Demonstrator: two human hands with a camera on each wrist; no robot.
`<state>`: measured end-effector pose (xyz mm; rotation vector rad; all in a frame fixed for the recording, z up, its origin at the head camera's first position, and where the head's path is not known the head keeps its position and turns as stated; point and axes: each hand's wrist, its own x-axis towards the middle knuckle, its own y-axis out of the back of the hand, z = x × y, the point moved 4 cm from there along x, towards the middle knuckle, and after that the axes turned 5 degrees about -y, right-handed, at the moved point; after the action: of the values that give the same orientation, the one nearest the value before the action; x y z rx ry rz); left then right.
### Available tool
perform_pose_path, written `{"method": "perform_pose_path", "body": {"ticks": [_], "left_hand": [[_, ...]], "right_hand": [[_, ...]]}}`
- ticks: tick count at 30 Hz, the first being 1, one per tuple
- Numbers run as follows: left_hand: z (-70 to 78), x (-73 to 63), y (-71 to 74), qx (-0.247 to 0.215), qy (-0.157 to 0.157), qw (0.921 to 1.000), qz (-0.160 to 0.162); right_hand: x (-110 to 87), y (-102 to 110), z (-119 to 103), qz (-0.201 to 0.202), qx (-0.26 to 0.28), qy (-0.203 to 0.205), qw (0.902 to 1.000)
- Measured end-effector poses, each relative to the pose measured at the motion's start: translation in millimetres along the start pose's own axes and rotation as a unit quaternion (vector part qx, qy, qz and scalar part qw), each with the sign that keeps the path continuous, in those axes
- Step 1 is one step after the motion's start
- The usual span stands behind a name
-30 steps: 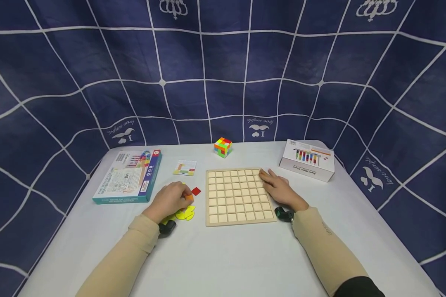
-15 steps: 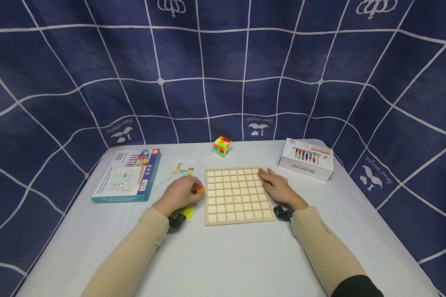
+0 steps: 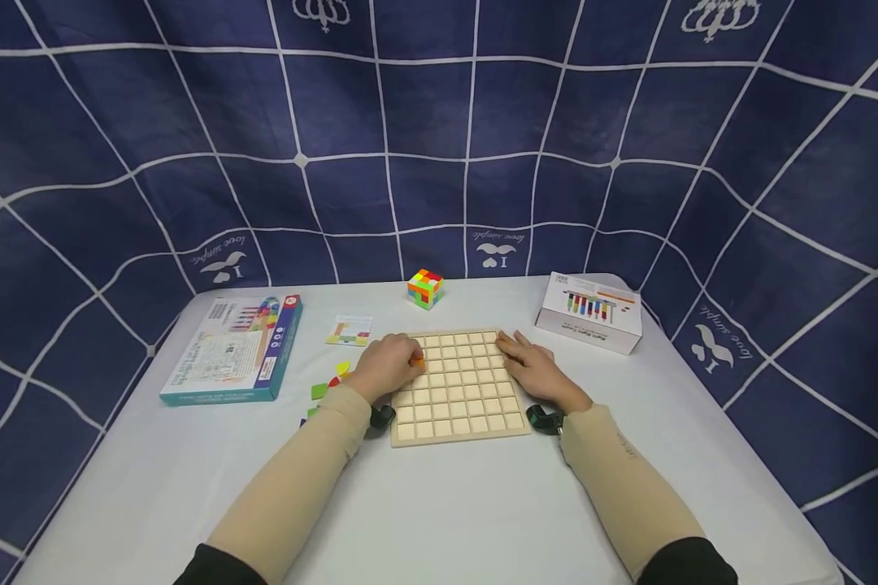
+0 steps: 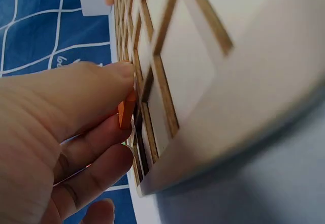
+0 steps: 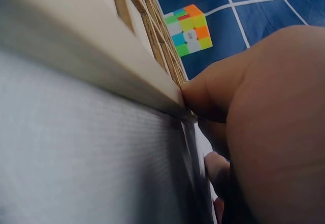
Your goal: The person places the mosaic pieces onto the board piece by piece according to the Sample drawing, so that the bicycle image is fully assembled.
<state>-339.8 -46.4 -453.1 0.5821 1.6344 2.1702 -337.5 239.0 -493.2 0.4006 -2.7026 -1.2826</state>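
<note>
The left hand [image 3: 386, 366] is clamped on a small orange piece [image 4: 127, 113], pinching it between thumb and finger at the upper left of the wooden board [image 3: 461, 439]. From where I stand, the likeliest trouble is the piece settling crooked across one of the raised dividers, because it is held tilted and the fingers largely hide the squares beneath. A loose pinch could also let it twist or drop into the wrong square. Pushing down hard near that side might make the board slide, should the other hand ease off.

As for where it lies, the orange piece sits under the thumb tip, with a finger below it, right beside the grid; whether it touches the wood I can't tell.

Across the board, the right hand [image 3: 537, 374] rests at the right edge, fingers extended, a fingertip against the rim. Behind the left wrist, a green tile [image 3: 319, 392], a red tile [image 3: 333, 382] and a yellow tile [image 3: 343, 368] lie on the bench [image 3: 439, 512], partly covered by the sleeve [image 3: 300, 471], which could brush them out of place. Farther off are a picture card [image 3: 349, 330] and a puzzle cube [image 3: 425, 289].
</note>
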Motion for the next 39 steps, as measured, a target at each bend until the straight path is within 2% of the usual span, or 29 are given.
{"method": "perform_pose_path", "body": {"ticks": [3, 6, 9, 13, 18, 21, 23, 25, 28, 31, 35, 39], "left_hand": [[-2.6, -2.4, 0.1, -0.003, 0.007, 0.9999, -0.006], [-4.0, -4.4, 0.5, -0.026, 0.013, 0.9995, -0.009], [-4.1, -6.5, 1.7, -0.043, 0.017, 0.9990, -0.001], [-2.2, -9.4, 2.6, -0.042, 0.012, 0.9990, 0.011], [-0.7, -15.7, 3.2, -0.044, -0.008, 0.9990, 0.005], [-5.6, -22.5, 7.7, -0.055, -0.012, 0.9983, 0.017], [-14.8, -29.7, 14.6, -0.070, 0.007, 0.9967, 0.041], [-28.8, -39.4, 23.3, -0.097, 0.047, 0.9917, 0.071], [-52.9, -57.5, 35.5, -0.138, 0.112, 0.9777, 0.112], [-71.9, -74.4, 40.6, -0.159, 0.155, 0.9664, 0.129], [-85.3, -89.8, 35.1, -0.183, 0.181, 0.9581, 0.126], [-83.4, -98.1, 29.6, -0.220, 0.183, 0.9483, 0.136]], "right_hand": [[2.4, -4.0, -3.7, -0.002, 0.001, 0.005, 1.0000], [3.2, -4.8, -5.6, 0.002, -0.002, 0.007, 1.0000], [2.8, -3.7, -6.9, 0.002, 0.001, 0.006, 1.0000], [2.5, -3.5, -7.5, 0.002, 0.002, 0.008, 1.0000], [1.3, -3.8, -7.2, 0.002, 0.001, 0.007, 1.0000], [0.0, -3.3, -7.3, 0.002, 0.001, 0.004, 1.0000], [-1.0, -2.6, -7.5, 0.001, 0.004, 0.002, 1.0000], [-1.4, -2.2, -7.5, 0.000, 0.005, 0.003, 1.0000], [-0.9, -1.8, -5.4, -0.001, 0.006, -0.001, 1.0000], [-0.4, -1.1, -2.2, -0.001, 0.001, -0.005, 1.0000], [-0.8, 0.6, -0.2, 0.003, -0.001, -0.005, 1.0000], [-1.2, -0.9, -1.0, 0.004, 0.004, -0.004, 1.0000]]}}
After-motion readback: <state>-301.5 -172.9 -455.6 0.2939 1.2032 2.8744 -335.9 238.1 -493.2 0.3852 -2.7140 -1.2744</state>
